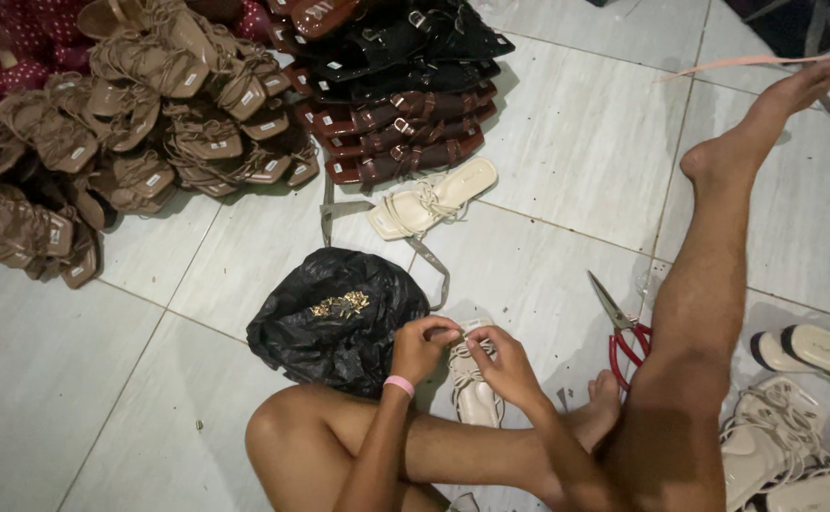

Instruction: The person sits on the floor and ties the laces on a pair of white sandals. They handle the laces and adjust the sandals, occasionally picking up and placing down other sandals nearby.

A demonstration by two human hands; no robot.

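My left hand (422, 347) and my right hand (502, 365) meet over a cream strappy sandal (477, 396) that lies on the floor between my legs. Both hands pinch a small white piece at the sandal's top end, fingers closed on it. A pink band circles my left wrist. Just left of my hands sits a black plastic bag (334, 318) with a small gold ornament (340, 305) resting on top.
Red-handled scissors (622, 332) lie on the tile by my right leg. Another cream sandal (431, 199) lies farther off. Piles of tan sandals (130, 114) and dark brown and black sandals (396, 104) fill the back. More cream sandals (794, 417) lie at right.
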